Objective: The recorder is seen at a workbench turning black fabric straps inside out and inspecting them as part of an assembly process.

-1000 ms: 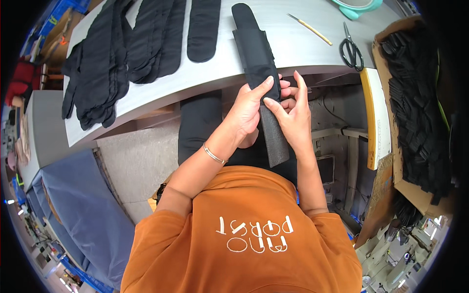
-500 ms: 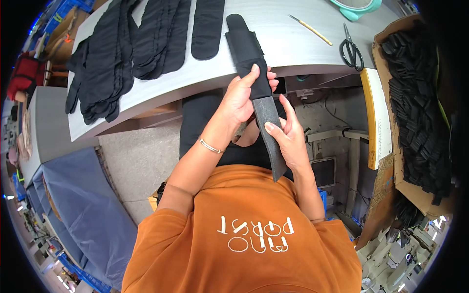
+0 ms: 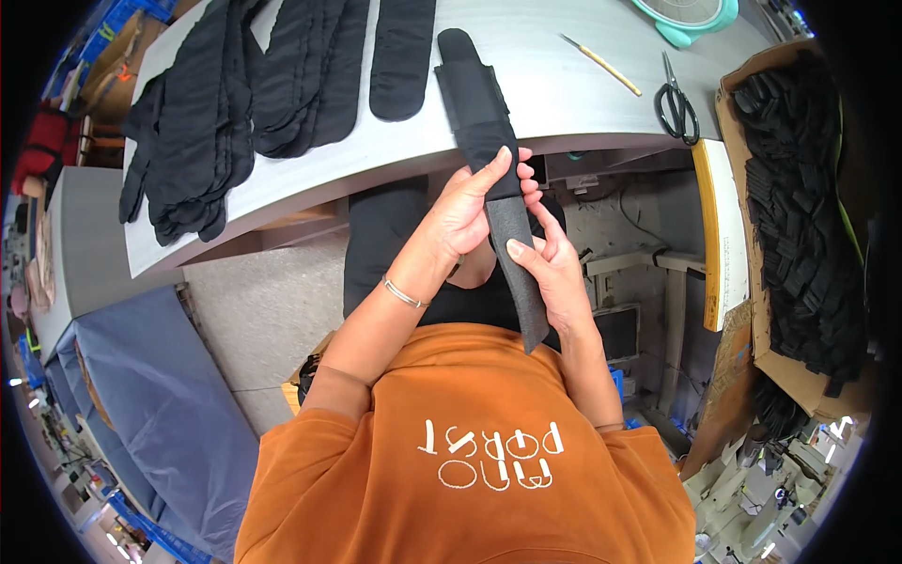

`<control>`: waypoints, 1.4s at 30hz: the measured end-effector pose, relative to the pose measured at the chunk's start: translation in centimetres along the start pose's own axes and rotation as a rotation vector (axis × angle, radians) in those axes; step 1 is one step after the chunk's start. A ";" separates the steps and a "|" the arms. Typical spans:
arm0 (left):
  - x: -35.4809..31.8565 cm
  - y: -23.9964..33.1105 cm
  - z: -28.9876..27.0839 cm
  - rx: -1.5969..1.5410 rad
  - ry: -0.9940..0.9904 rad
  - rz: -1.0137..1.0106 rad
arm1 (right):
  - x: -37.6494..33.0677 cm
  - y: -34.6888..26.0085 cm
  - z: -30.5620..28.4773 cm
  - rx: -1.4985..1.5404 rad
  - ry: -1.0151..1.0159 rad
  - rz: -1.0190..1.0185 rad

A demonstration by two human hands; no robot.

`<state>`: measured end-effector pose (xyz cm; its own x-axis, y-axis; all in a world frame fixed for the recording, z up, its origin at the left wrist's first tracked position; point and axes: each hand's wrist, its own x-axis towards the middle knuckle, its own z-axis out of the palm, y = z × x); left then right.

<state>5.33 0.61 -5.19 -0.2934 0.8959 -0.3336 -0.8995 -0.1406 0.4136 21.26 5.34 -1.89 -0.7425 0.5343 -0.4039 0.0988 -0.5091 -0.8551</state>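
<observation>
A long black fabric strap (image 3: 507,235) runs from the grey table (image 3: 554,94) down over its front edge to my lap. My left hand (image 3: 467,209) grips the strap just below the table edge, fingers wrapped over its top. My right hand (image 3: 550,265) holds it lower down, thumb pressed on its flat face. The strap's upper end (image 3: 467,80), with a folded band across it, lies on the table. Its lower end hangs free above my orange shirt.
Piles of black fabric pieces (image 3: 225,103) lie on the table's left half, one oval piece (image 3: 402,52) beside them. Scissors (image 3: 676,99), a thin yellow stick (image 3: 601,64) and a teal dish (image 3: 691,14) sit at the right. A cardboard box of black pieces (image 3: 799,216) stands on the right.
The strap has slid toward me off the table. Both hands have shifted along it, the left one up toward the table edge, the right one lower.
</observation>
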 end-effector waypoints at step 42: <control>-2.0 -4.8 2.9 0.074 0.043 0.005 | -0.3 2.9 0.9 -1.647 0.433 -0.425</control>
<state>11.19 0.74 -4.08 -0.3126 0.8760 -0.3673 -0.8721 -0.1115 0.4764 21.18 3.06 -3.91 -0.7055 0.7016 0.0996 0.6736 0.7077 -0.2132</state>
